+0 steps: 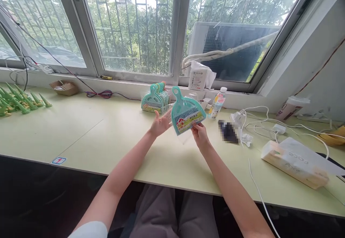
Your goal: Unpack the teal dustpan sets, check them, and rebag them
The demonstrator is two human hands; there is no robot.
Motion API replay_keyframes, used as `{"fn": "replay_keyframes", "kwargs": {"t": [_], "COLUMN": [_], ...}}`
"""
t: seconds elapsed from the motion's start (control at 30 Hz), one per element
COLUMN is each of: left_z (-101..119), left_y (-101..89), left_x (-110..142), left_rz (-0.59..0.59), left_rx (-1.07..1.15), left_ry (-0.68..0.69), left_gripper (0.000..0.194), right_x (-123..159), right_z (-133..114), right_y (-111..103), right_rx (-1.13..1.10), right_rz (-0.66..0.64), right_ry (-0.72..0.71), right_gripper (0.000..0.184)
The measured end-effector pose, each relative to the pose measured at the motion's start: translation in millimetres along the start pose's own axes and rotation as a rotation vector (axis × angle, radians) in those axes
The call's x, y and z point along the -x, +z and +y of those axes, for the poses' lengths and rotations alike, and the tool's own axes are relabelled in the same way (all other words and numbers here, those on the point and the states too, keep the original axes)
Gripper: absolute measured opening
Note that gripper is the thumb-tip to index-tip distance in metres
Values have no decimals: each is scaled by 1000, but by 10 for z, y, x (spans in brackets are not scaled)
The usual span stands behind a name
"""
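A mint-green dustpan-and-brush set with a colourful printed card is held up above the table in a clear plastic bag. My right hand pinches its lower right edge, thumb in front. On the other side, my left hand is open, palm up and thumb spread, close to the bag's left edge; its fingertips are partly hidden there. Just behind stands a row of similar bagged dustpan sets, upright and packed one behind another.
Green cone-shaped pieces and a small cardboard box are at the left. To the right are a plastic bottle, white cables, a tissue pack and a lidded cup. Windows rise behind the table.
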State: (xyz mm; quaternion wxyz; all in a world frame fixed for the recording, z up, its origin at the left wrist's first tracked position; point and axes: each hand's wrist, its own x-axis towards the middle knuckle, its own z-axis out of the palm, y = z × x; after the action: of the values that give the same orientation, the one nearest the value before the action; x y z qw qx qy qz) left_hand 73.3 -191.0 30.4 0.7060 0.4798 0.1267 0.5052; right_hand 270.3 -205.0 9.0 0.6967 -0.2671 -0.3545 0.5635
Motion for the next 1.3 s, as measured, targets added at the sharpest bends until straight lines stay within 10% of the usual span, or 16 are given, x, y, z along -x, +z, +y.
{"fn": "replay_keyframes", "kwargs": {"t": [0.37, 0.53, 1.3], "left_z": [-521, -590, -754], "left_y": [262, 212, 304], "left_x": [-18, -97, -32], "left_rz": [44, 258, 340], "left_rx": [168, 58, -240], "left_ry": [-296, -117, -69], "left_gripper": [46, 70, 50], "right_x": [77, -62, -86], "right_z": [144, 162, 238], "right_y": [12, -205, -264], "right_rx": [42, 19, 32], "right_rz": [21, 158, 212], "right_ry": [0, -17, 32], "right_gripper": [28, 28, 24]}}
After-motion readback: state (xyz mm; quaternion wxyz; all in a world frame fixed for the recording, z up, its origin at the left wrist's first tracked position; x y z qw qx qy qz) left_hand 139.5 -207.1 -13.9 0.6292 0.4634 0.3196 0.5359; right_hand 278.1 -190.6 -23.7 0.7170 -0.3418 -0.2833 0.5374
